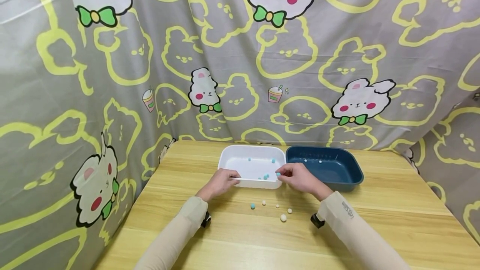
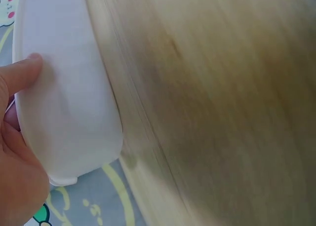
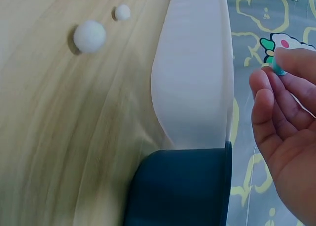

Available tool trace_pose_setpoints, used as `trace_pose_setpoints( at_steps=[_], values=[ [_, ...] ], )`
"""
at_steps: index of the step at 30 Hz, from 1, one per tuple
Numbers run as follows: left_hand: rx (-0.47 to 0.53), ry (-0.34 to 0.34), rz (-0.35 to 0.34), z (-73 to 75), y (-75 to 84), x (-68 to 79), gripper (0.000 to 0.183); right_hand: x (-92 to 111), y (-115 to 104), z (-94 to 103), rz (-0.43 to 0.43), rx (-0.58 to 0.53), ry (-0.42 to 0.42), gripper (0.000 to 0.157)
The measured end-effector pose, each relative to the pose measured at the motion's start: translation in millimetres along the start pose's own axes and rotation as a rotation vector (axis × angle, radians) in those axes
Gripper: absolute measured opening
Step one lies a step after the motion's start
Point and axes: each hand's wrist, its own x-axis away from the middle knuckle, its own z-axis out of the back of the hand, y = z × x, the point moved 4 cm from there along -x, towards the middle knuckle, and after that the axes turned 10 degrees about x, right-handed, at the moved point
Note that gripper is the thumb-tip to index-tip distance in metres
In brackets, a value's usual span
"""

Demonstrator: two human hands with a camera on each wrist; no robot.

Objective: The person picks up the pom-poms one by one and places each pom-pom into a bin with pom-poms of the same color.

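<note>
A white plastic basin (image 1: 252, 183) stands at the middle of the table, with several small blue balls inside, one of them a blue ball (image 1: 273, 161) near its right wall. My left hand (image 1: 222, 181) grips the basin's near rim, its thumb against the outer wall in the left wrist view. Over the basin's near right corner, my right hand (image 1: 300, 177) pinches a small blue pom-pom-like ball (image 3: 278, 67) between thumb and fingertips. On the table in front lie a blue ball (image 1: 253, 206) and several white balls, the largest white ball (image 1: 283, 218) nearest me.
A dark blue basin (image 1: 354, 180) adjoins the white one on the right, and a couple of white balls (image 1: 320, 161) lie in it. The wooden table (image 1: 397, 203) reaches back to a patterned grey curtain (image 1: 240, 61), which also hangs at both sides.
</note>
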Motion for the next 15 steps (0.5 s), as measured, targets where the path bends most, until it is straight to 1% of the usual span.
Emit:
trace_pose_setpoints(
  at_steps=[5,15],
  values=[
    [0.018,-0.010,0.025,-0.5,-1.9,-0.1,0.007,-3.5,2.6,4.0,-0.037,0.009,0.007,0.020],
    [0.099,-0.037,0.104,-0.1,-5.5,0.6,0.008,-10.3,8.5,6.2,-0.064,0.028,0.012,0.022]
  ],
)
